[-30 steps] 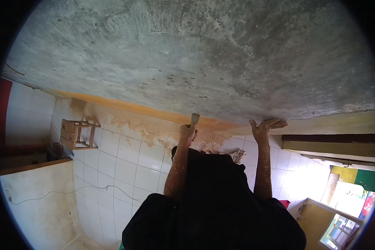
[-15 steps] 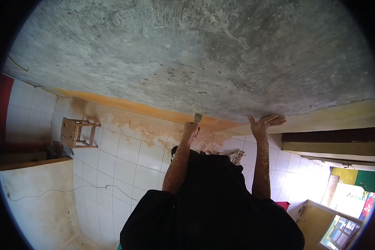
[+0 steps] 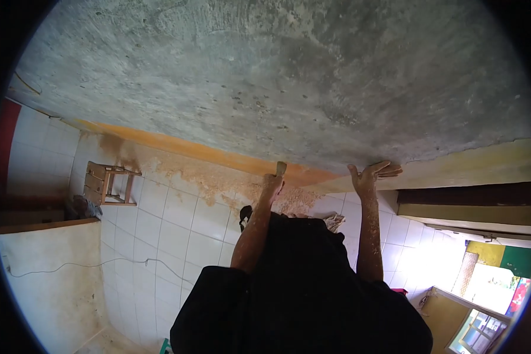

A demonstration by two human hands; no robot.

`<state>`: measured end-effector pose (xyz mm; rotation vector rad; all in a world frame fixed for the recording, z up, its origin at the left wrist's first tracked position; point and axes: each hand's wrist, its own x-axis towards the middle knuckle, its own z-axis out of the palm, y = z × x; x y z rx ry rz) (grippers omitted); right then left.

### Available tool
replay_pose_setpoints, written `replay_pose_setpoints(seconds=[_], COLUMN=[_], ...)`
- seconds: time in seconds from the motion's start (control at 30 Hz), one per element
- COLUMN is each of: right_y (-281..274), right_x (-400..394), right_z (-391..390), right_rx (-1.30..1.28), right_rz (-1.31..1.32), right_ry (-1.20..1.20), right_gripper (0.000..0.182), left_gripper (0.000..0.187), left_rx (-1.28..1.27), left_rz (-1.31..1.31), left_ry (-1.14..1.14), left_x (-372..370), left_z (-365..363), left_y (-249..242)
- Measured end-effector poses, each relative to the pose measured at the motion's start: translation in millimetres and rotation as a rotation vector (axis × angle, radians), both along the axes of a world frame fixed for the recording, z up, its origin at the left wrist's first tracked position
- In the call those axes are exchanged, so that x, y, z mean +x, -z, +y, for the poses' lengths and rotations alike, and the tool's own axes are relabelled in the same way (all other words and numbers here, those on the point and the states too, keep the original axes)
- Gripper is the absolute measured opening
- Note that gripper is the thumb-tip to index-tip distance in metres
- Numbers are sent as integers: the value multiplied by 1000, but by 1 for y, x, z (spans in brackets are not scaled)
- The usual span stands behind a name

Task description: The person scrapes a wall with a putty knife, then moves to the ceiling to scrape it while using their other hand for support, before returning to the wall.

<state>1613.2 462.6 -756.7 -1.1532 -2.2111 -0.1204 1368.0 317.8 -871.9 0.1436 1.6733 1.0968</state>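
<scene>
My left hand [image 3: 271, 187] is closed around a scraper [image 3: 281, 169], its broad flat blade standing up from my fist. That blade meets the lower wall, where grey bare plaster borders a strip of orange paint [image 3: 230, 158]. To the right, my right hand [image 3: 369, 176] is open, thumb apart and fingers stretched to the side, at the lower part of the grey wall [image 3: 218, 71]. Pale specks of dust cover both forearms. Below the left hand, tan scrapings [image 3: 212, 180] lie on the white floor tiles [image 3: 205, 239].
A small wooden stool [image 3: 109, 184] stands on the left near the wall. A thin cable [image 3: 100, 268] crosses the low wall and floor. Crumpled cloth or paper [image 3: 334, 222] lies by my body. At the right are a bright doorway and a window [image 3: 481, 333].
The view has shifted slightly, moving the stool and floor a little left. The scraper blade tilts a bit more to the right; my right hand keeps its place.
</scene>
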Motion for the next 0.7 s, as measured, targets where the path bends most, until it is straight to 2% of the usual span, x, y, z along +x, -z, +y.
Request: replay_pose_setpoints(seconds=[0.03,0.13,0.23,0.3,0.37,0.43,0.57,0.63,0.7], right_y=[2,-5,-1,2,0,2,55,54,48], right_x=[0,-1,-4,-2,3,0,15,13,9], right_z=[-3,-7,-11,-12,-8,-9,9,12,14], right_rx=[-12,-93,-277,-357,-262,-38,-170,-132,-102], right_rz=[16,96,266,293,165,-62,170,164,172], right_ry=[-5,-87,-121,-139,-55,104,-74,-59,-53], right_gripper=[124,124,124,124,125,128,131,131,132], left_gripper=[46,50,48,48,48,48,47,46,45], left_rx=[-40,42,54,12,40,117,51,33,7], left_rz=[1,9,72,61,30,-12,27,25,6], left_ry=[14,4,-24,-23,-20,-43,-65,-101,-71], left_x=[1,8,12,13,19,26,33,42,39], left_z=[-2,3,3,3,9,1,2,11,16], left_y=[7,-15,9,-8,-12,-2,2,-17,-1])
